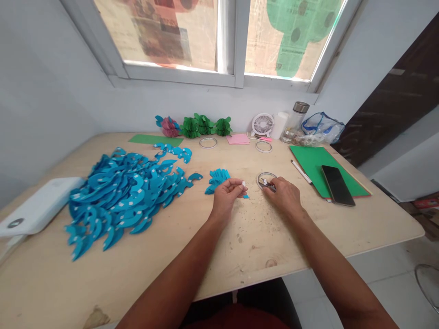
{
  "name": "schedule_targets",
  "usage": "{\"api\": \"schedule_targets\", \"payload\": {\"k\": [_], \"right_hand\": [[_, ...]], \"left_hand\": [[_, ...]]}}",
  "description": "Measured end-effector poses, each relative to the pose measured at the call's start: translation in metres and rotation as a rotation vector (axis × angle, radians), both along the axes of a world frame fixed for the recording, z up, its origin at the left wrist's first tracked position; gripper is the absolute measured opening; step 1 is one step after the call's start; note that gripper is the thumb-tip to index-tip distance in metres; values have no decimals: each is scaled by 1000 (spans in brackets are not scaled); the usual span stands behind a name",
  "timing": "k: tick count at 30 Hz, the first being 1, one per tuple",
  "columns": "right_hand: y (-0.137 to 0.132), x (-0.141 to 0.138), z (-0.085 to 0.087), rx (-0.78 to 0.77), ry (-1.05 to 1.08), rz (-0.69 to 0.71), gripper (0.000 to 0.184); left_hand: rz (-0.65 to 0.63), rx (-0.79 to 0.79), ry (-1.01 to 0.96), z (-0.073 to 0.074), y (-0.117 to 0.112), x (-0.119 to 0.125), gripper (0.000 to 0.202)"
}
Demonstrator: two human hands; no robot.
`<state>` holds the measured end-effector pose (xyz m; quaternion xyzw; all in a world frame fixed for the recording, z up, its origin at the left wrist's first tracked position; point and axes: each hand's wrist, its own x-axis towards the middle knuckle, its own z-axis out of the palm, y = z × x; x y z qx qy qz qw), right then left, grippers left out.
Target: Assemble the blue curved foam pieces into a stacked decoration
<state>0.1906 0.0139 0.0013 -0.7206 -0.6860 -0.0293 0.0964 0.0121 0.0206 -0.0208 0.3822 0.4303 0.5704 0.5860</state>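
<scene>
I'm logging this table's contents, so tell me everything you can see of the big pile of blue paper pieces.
The pile of blue paper pieces sprawls over the left part of the wooden table. It is many curved, crescent-like cutouts of teal paper or thin card, lying flat and overlapping loosely, most bearing a small white patch. A white box sits at its left edge. Neither hand touches it; the left hand, pinching a single blue piece, is off to its right.

To your left on the wooden counter (240, 242) lies the heap of blue paper crescents (123, 196). To your right the black phone (337, 185) rests on the green card sheet (313, 162). The clear tape ring (261, 177) sits just beyond your right hand (286, 197).
</scene>
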Motion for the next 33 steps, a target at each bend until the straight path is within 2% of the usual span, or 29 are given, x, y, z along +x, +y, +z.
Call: {"api": "schedule_targets", "payload": {"k": [6,10,12,15,19,27,33], "right_hand": [[1,4,0,-6,21,-23,28],[2,7,-1,72,107,-5,26],[3,6,-1,129,215,60,24],[3,0,-3,158,449,244,24],[-1,-13,-6,68,732,410,21],[-3,-20,-7,-87,1037,361,18],[-4,-20,-5,-152,1149,318,18]], "left_hand": [[6,24,24,3,-2,0,20],[-13,33,36,7,-4,1,17],[-24,39,42,9,-6,2,15],[-40,52,56,11,-9,4,10],[-71,89,94,11,-11,6,5],[-119,198,267,9,-13,7,5],[-120,255,355,9,-13,7,5]]}}
